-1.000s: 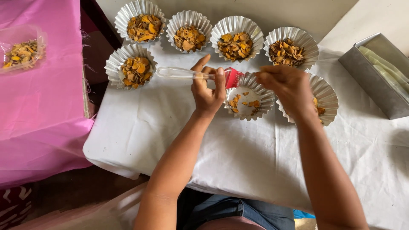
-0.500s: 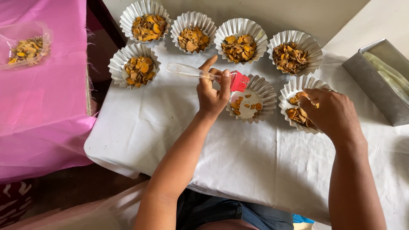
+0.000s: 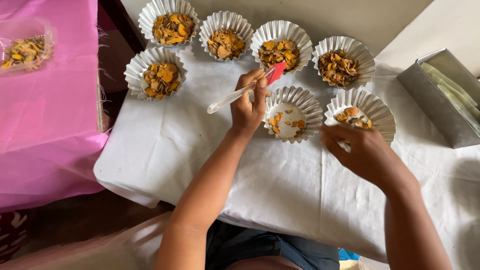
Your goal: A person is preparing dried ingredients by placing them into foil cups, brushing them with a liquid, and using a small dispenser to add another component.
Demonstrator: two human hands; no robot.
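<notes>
The left hand (image 3: 248,107) pinches a red-tipped spatula (image 3: 245,90) in its fingers, lifted clear of the nearly empty fluted foil cup (image 3: 293,114); the right hand (image 3: 362,152), fingers loosely curled, hovers by the neighbouring cup (image 3: 360,112).

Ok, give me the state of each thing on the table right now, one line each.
Left hand: gripping the spatula.
Spatula: red head raised over the cups.
Right hand: over the cloth, blurred.
Centre foil cup: nearly empty, few chips.
Right foil cup: partly filled.
Other five foil cups: full.
Metal tin: open.
</notes>
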